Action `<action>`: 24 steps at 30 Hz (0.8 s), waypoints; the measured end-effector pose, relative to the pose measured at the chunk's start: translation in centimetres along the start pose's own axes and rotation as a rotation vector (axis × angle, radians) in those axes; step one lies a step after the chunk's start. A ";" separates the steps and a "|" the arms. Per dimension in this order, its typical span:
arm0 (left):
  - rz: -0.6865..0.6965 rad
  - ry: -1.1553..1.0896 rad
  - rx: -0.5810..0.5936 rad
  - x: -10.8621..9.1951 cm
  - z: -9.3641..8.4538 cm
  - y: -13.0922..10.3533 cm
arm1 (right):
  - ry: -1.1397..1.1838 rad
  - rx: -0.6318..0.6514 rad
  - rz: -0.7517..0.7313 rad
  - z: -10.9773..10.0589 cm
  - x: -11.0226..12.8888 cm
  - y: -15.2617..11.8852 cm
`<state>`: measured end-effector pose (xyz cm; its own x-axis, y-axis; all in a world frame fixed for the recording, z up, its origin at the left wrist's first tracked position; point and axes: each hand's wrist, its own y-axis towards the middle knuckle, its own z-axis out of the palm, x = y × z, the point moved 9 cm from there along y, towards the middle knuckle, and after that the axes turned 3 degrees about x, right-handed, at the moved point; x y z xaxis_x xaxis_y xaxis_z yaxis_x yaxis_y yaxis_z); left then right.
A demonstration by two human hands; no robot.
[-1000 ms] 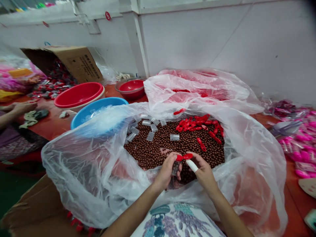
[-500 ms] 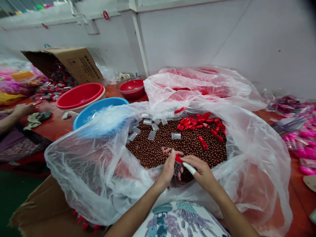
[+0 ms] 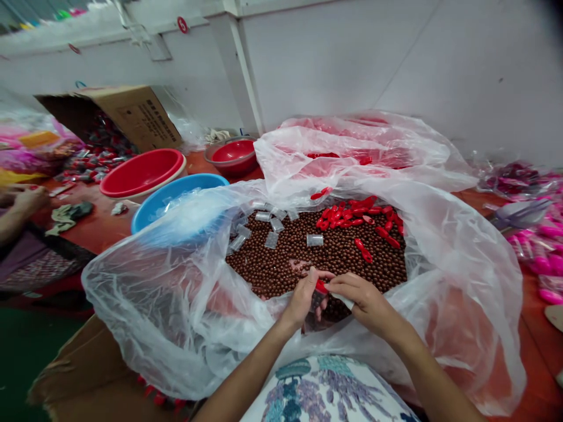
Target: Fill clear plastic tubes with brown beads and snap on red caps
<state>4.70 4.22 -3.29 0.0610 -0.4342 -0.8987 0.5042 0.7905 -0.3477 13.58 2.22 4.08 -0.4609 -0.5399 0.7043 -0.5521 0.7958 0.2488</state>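
Observation:
My left hand is closed around a small clear plastic container with dark brown balls inside. At its top sits a red cap, and the fingers of my right hand are closed on that cap. Something white covers one fingertip of the right hand. Both hands are over the near side of a heap of brown balls in an open plastic bag. On the heap lie several clear empty containers and several red caps. Fingers hide part of the held container.
A blue basin and red basins stand left. Behind is another plastic bag with red pieces. A tipped cardboard box spills filled containers. Another person's hand is at far left. Pink items lie right.
My right hand has turned over the red cap, so its white-covered fingertip shows less. The left hand stays around the container. The other person's hands have shifted at far left.

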 end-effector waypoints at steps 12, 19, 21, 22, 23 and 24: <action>0.060 0.023 0.003 -2.8 0.0 -0.1 | 0.510 -0.332 0.321 0.0 -3.4 0.0; 0.034 -0.026 -0.043 -1.5 0.4 0.4 | 0.398 -0.448 0.431 0.7 -4.3 -1.2; 0.036 -0.062 -0.090 -1.1 0.1 0.4 | 0.173 -0.335 0.308 0.8 -2.6 -0.6; 0.028 -0.085 -0.106 -0.9 0.0 0.3 | 0.068 -0.280 0.252 1.1 -1.7 -0.3; 0.011 -0.110 -0.113 -0.7 0.0 0.3 | -0.031 -0.237 0.208 1.3 -1.1 -0.1; -0.009 -0.137 -0.111 -0.4 0.0 0.3 | -0.122 -0.212 0.181 1.4 -0.7 0.0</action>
<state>4.86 4.66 -3.03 0.1774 -0.4905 -0.8532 0.4077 0.8257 -0.3899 12.87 2.19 2.66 -0.6260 -0.4028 0.6677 -0.3023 0.9147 0.2684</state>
